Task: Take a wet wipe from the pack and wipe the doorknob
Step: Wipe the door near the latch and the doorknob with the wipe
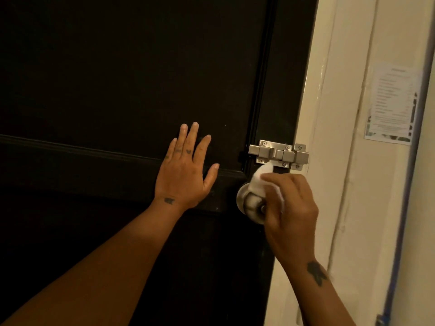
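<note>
I was mid-wipe: my right hand [290,208] gripped the wet wipe [260,177] on the doorknob [250,205], my left hand [186,170] lay flat and spread on the door [117,78]; next, I judged, rub round its underside.

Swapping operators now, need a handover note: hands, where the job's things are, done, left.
Left hand: open, flat on the dark door, holding nothing.
Right hand: fingers closed on the white wet wipe, pressing it onto the doorknob.
Wipe pack: not in view.
Slide bolt sits just above the knob.
Done: wipe taken, brought to the knob.
Left: wipe the knob all round; its left face is still uncovered.
</note>
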